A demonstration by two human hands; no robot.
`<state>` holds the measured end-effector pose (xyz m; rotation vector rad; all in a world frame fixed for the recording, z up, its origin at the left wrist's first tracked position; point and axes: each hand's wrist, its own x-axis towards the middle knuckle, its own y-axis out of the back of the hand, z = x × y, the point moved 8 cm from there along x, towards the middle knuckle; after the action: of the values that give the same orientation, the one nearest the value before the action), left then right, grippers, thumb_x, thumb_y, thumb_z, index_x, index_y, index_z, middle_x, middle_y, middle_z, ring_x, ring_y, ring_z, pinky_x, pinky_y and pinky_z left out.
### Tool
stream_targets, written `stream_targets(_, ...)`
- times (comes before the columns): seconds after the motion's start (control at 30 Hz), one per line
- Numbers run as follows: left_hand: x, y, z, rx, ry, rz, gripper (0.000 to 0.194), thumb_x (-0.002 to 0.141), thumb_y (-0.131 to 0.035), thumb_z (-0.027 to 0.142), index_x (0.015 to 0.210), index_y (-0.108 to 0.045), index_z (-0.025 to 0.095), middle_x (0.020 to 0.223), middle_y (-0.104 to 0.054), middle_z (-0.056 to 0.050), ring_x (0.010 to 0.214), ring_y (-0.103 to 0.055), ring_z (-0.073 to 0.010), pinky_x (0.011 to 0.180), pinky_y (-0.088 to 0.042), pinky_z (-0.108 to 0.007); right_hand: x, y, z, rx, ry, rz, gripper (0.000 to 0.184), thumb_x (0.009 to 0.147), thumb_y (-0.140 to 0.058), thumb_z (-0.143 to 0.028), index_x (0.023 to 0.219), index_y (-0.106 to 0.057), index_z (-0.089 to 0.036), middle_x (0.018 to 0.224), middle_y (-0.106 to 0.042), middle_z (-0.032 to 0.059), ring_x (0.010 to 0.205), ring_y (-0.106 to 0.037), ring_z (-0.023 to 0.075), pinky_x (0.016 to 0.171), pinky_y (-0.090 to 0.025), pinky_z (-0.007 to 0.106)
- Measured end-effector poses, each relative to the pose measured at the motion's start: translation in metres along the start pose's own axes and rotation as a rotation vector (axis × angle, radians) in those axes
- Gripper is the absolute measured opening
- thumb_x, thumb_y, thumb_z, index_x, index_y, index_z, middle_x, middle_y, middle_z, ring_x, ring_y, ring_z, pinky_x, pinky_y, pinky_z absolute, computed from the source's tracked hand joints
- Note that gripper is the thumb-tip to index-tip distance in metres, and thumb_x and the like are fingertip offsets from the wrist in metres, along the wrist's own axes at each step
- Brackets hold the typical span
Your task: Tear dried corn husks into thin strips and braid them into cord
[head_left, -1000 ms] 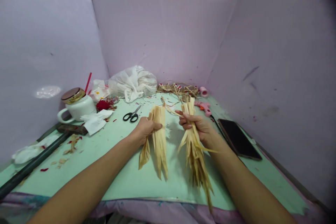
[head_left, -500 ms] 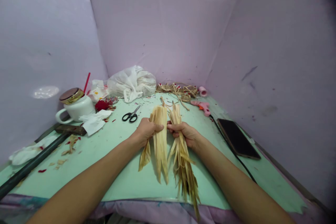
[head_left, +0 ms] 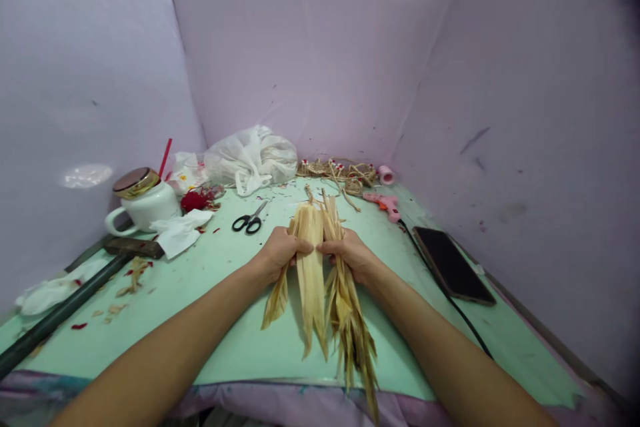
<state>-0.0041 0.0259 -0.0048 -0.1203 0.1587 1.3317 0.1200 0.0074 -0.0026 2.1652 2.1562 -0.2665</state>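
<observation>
My left hand (head_left: 278, 255) is closed around a bundle of pale, broad corn husk strips (head_left: 310, 280) that hangs down toward the green table top (head_left: 200, 307). My right hand (head_left: 351, 255) is closed around a second, thinner and more frayed husk bundle (head_left: 353, 327). The two bundles are pressed side by side and my thumbs meet between them. Both bundles' upper tips stick up above my fingers.
Black scissors (head_left: 249, 221) lie behind my left hand. A white mug with a gold lid (head_left: 141, 201), tissue (head_left: 179, 231) and a hammer (head_left: 75, 297) are at the left. A plastic bag (head_left: 251, 158), twine (head_left: 345, 173) and pink glue gun (head_left: 384, 203) sit at the back; a phone (head_left: 451, 264) lies right.
My right hand has carried its frayed bundle leftward until it touches the bundle in my left hand. The left hand has stayed nearly still.
</observation>
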Motion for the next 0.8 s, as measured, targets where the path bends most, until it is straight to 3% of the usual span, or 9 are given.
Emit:
stream_targets(0.27,-0.003,0.000,0.002,0.008,0.003,0.028,0.013,0.045,-0.061,0.014,0.055,-0.053,0.011,0.040,-0.042,0.005,0.035,-0.035,-0.0056,0.034,-0.023,-0.019,-0.003,-0.001,-0.006,-0.032,0.042,0.008,0.021,0.047,-0.062,-0.014,0.065,-0.052,-0.015,0.048,-0.050,-0.0063,0.039,-0.039,0.0060,0.041,-0.031,0.021)
stream_targets(0.43,-0.008,-0.008,0.006,-0.055,-0.024,-0.023,0.018,0.047,-0.060,0.013,0.064,-0.061,0.009,0.053,-0.057,-0.002,0.046,-0.052,-0.0127,0.044,-0.040,-0.023,-0.003,-0.003,-0.007,-0.058,0.086,0.014,0.017,0.048,-0.056,-0.009,0.064,-0.051,-0.015,0.045,-0.048,-0.0071,0.039,-0.039,0.0066,0.041,-0.032,0.021)
stream_targets(0.53,-0.009,-0.011,0.005,-0.084,-0.011,-0.047,0.016,0.047,-0.060,0.012,0.063,-0.060,0.010,0.054,-0.058,-0.002,0.048,-0.054,-0.0142,0.048,-0.043,-0.025,-0.002,-0.004,-0.007,-0.044,0.104,0.008,0.015,0.048,-0.053,-0.007,0.061,-0.050,-0.015,0.043,-0.046,-0.0071,0.039,-0.039,0.0065,0.040,-0.031,0.020)
stream_targets(0.67,-0.007,-0.012,0.000,-0.134,0.038,-0.069,0.018,0.046,-0.063,0.013,0.064,-0.059,0.010,0.050,-0.055,-0.001,0.042,-0.048,-0.0113,0.043,-0.038,-0.024,-0.001,-0.004,-0.006,0.020,0.079,-0.004,0.012,0.049,-0.055,-0.009,0.057,-0.049,-0.015,0.042,-0.046,-0.0066,0.038,-0.038,0.0061,0.038,-0.029,0.020)
stream_targets(0.8,-0.002,-0.007,0.000,-0.122,0.036,-0.047,0.017,0.047,-0.067,0.016,0.058,-0.054,0.011,0.043,-0.045,0.004,0.034,-0.033,-0.0042,0.036,-0.023,-0.020,-0.003,0.000,-0.008,0.110,0.040,-0.011,0.020,0.048,-0.062,-0.010,0.067,-0.057,-0.012,0.051,-0.054,-0.0036,0.041,-0.043,0.0067,0.038,-0.032,0.019)
